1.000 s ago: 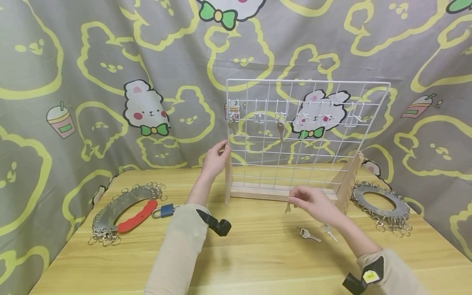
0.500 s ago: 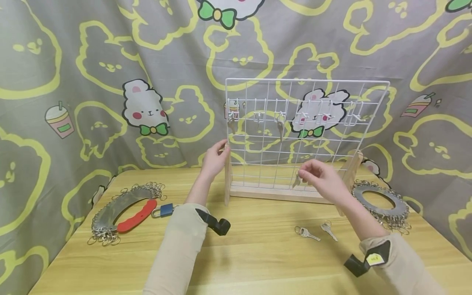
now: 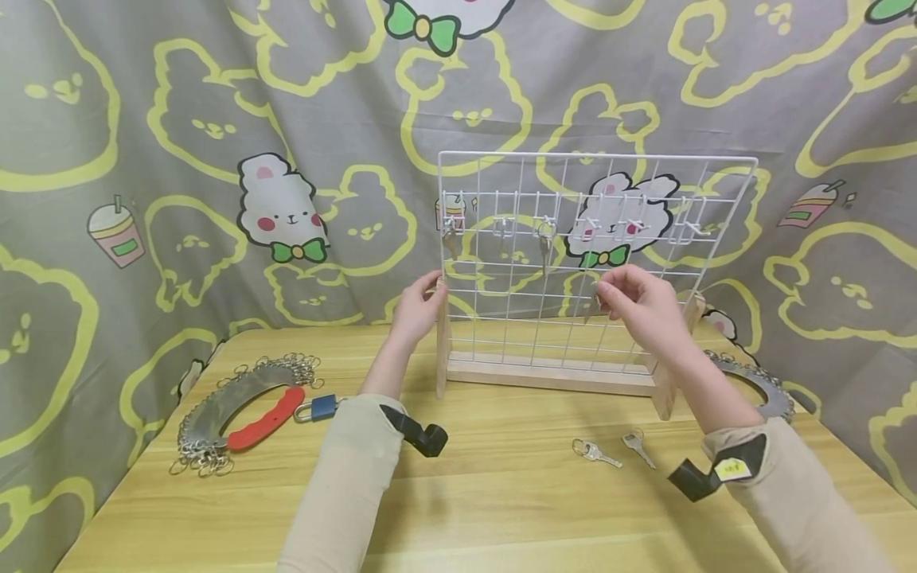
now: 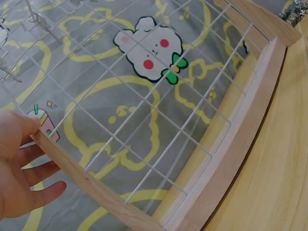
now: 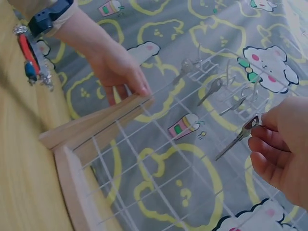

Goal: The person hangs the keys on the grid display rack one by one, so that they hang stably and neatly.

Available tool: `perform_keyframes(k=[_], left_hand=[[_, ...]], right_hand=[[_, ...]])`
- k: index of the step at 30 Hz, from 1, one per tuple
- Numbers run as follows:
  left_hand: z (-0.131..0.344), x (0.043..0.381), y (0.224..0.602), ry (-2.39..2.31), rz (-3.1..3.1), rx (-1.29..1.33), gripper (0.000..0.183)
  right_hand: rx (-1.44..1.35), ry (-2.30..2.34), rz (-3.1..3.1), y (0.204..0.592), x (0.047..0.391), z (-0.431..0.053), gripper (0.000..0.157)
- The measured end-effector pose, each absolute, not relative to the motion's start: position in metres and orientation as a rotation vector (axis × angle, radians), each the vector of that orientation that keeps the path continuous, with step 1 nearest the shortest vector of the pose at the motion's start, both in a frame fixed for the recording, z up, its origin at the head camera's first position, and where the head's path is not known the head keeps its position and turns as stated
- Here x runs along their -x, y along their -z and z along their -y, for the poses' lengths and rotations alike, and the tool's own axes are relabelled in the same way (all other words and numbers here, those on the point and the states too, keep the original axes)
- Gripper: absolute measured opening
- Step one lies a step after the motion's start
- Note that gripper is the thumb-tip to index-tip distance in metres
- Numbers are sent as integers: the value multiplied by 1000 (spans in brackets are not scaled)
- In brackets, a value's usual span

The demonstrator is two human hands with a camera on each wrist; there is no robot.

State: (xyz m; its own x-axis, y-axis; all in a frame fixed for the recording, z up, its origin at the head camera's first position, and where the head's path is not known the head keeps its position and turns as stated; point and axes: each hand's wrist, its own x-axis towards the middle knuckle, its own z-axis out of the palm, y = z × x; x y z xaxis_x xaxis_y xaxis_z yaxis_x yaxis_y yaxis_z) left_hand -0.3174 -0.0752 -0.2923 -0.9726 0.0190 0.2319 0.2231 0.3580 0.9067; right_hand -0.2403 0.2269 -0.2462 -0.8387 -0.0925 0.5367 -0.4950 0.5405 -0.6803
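A white wire grid rack (image 3: 516, 322) stands upright in a wooden base. My left hand (image 3: 418, 310) grips the top of its left wooden upright (image 4: 79, 180), thumb and fingers at the end. My right hand (image 3: 645, 306) pinches a small silver key (image 5: 243, 137) by its head between thumb and fingertips. The key's blade points down and to the left, in front of the grid and below the row of white hooks (image 3: 634, 228). Keys hang on the hooks at the left, among them one key (image 3: 544, 247) on the third hook. Two loose keys (image 3: 600, 454) (image 3: 637, 447) lie on the table.
On the left lies a curved metal plate (image 3: 239, 398) edged with small rings, with a red handle (image 3: 268, 420). A blue padlock (image 3: 324, 408) is beside it. Another ringed metal plate (image 3: 762, 390) lies right of the rack, partly behind my right arm. A patterned curtain (image 3: 344, 103) hangs behind.
My right hand has risen with the key from near the rack's base toward the hooks, moving slightly right. My left hand has stayed on the upright.
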Motion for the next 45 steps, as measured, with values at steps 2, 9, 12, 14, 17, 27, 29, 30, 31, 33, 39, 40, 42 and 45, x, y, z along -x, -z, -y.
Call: perform_keyframes(k=[2, 9, 12, 14, 17, 27, 29, 30, 31, 33, 39, 40, 42, 45], left_hand=[[75, 317, 292, 1671, 2437, 215, 46], [76, 318, 292, 1679, 2433, 208, 45], [76, 319, 293, 1676, 2436, 201, 45], [75, 319, 293, 1669, 2439, 199, 45], [75, 319, 293, 1656, 2440, 194, 45], [75, 319, 294, 1637, 2440, 199, 46], [75, 319, 294, 1634, 2442, 198, 46], [75, 320, 294, 1634, 2444, 197, 46], [75, 319, 294, 1633, 2445, 194, 46], [75, 320, 294, 1631, 2449, 188, 46], [75, 319, 294, 1630, 2443, 191, 46], [75, 319, 294, 1631, 2442, 196, 46], [75, 320, 294, 1635, 2439, 200, 46], [75, 320, 295, 1642, 2434, 202, 46]], right_hand=[[-475, -1228, 2314, 241, 242, -226, 21], [-430, -1289, 2204, 221, 246, -218, 16], [-411, -1327, 2147, 214, 249, -216, 15], [-387, -1331, 2123, 210, 250, -214, 16], [-336, -1334, 2101, 206, 253, -212, 18], [-287, -1350, 2048, 202, 260, -208, 12], [-288, -1341, 2047, 202, 261, -208, 12], [-288, -1333, 2048, 202, 261, -207, 13], [-289, -1326, 2051, 202, 261, -207, 14], [-291, -1315, 2056, 202, 262, -208, 16], [-288, -1291, 2075, 203, 264, -208, 19], [-288, -1292, 2075, 203, 265, -208, 18], [-288, -1290, 2074, 204, 265, -207, 18], [-295, -1300, 2069, 205, 266, -207, 18]])
